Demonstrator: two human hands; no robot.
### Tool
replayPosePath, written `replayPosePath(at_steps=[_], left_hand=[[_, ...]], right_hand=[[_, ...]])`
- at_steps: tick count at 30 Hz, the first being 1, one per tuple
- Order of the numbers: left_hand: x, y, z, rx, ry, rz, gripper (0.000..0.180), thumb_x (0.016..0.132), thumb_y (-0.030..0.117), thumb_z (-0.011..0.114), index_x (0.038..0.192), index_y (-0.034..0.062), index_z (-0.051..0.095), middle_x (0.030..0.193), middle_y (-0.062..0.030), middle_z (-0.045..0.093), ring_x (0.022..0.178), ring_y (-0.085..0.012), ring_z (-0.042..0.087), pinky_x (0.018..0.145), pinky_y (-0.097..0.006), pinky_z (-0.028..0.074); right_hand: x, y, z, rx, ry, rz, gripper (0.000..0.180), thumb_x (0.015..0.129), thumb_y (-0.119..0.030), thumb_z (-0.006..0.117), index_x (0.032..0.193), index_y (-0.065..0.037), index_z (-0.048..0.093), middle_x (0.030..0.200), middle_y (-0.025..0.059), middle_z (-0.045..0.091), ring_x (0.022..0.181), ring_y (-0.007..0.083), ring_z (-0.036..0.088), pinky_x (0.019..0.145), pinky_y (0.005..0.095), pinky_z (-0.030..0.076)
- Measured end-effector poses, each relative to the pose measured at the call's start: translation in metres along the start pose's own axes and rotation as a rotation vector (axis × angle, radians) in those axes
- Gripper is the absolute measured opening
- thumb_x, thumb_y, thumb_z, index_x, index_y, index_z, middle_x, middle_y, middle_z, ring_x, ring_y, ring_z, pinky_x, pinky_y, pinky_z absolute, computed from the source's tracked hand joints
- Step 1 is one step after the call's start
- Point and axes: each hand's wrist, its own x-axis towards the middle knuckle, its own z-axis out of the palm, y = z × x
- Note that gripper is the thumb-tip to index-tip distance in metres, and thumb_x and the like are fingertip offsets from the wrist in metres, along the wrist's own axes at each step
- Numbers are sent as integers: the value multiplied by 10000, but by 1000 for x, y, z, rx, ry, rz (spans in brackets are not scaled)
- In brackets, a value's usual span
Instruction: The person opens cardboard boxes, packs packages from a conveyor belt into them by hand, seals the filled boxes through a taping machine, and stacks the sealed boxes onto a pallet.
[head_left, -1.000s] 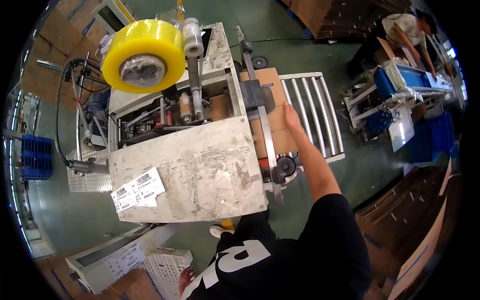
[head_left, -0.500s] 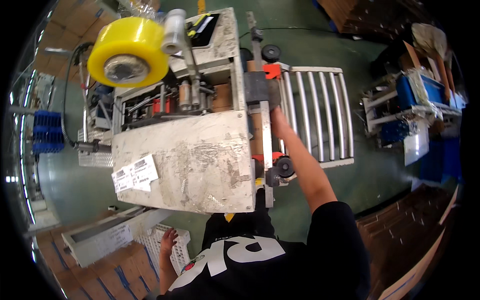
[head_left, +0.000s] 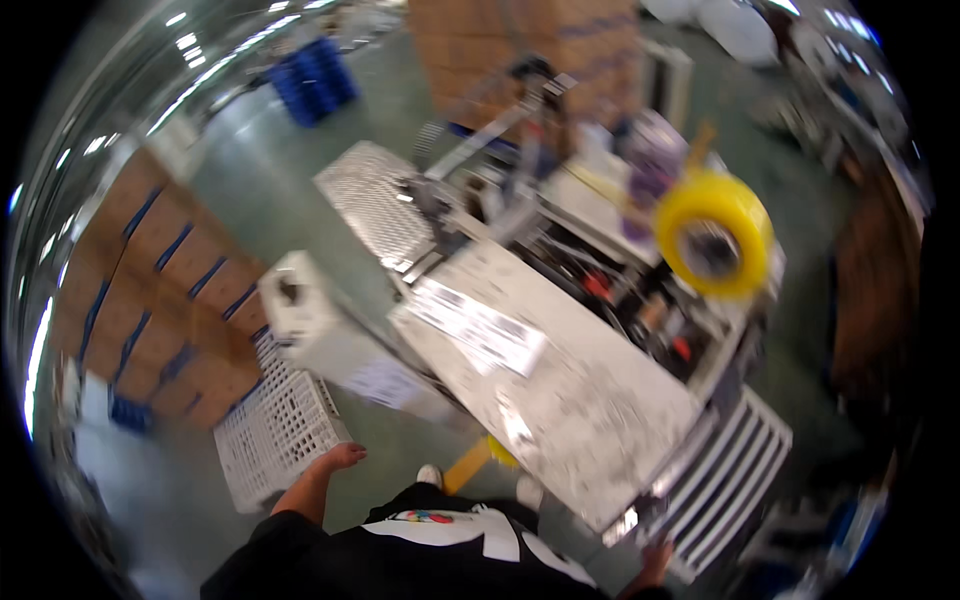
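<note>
My left hand (head_left: 343, 457) hangs in the air beside a white plastic crate (head_left: 268, 440). Its fingers are loosely stretched and it holds nothing that I can see. At the lower right my right hand (head_left: 657, 560) is by the near corner of a carton-taping machine (head_left: 610, 430), close to the metal roller conveyor (head_left: 725, 480). Blur hides its fingers and whether it touches anything. Paper labels (head_left: 480, 325) lie on the machine's scuffed pale top. A large yellow roll of tape (head_left: 714, 235) is mounted over the machine's far side.
Stacked brown cartons (head_left: 170, 290) with blue straps stand at the left, and another carton stack (head_left: 520, 50) is at the back. A pale metal beam (head_left: 340, 340) juts from the machine toward the crate. Blue pallets (head_left: 312, 80) stand far off.
The view has swung left, so the machine now sits slanted toward the right. My right hand has drawn back from the machine's black block toward my body. The left hand remains near the crate.
</note>
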Motion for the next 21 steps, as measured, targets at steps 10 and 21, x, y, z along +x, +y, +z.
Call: replayPosePath(at_steps=[10,21], left_hand=[[69,-75,-34,-94,155,205,451,850,356,535,1148,18,561,975,-122,638,840,-208,606,770,-329,475],[93,-358,-82,-576,-15,-207,394,878,335,408,1149,80,538,1004,-122,626,959,-317,582,673,-366,507]], right_hand=[[-160,26,248,-409,-410,270,304,857,-320,517,978,-41,523,703,110,565,625,251,580,543,374,483],[-332,-29,612,-1022,-916,-161,413,871,-434,454,1084,-96,558,982,45,621,887,173,596,669,343,463]])
